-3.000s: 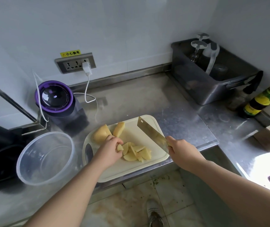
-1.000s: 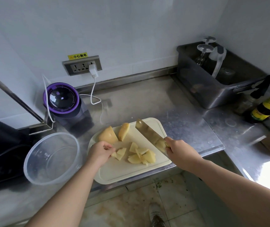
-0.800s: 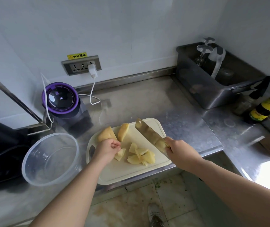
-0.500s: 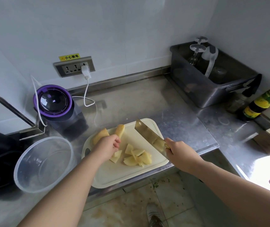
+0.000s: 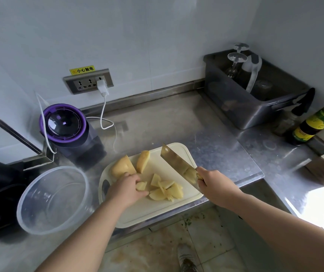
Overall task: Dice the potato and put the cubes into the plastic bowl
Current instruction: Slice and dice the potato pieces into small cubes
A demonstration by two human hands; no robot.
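A cream cutting board lies on the steel counter. On its far part sit two large potato chunks, and a heap of smaller cut potato pieces lies in the middle. My left hand rests on the board and pinches one small potato piece at the heap's left edge. My right hand grips the handle of a cleaver, whose blade is raised over the board's right side. The clear plastic bowl stands to the left of the board, with nothing visible inside.
A purple-rimmed appliance stands behind the bowl, its white cable plugged into the wall socket. A dark bin with upturned glasses sits at the back right, with a sauce bottle beside it. The counter's front edge runs just under the board.
My left hand slid from the large chunks down to the heap and took hold of a small piece. The cleaver stayed raised on the right.
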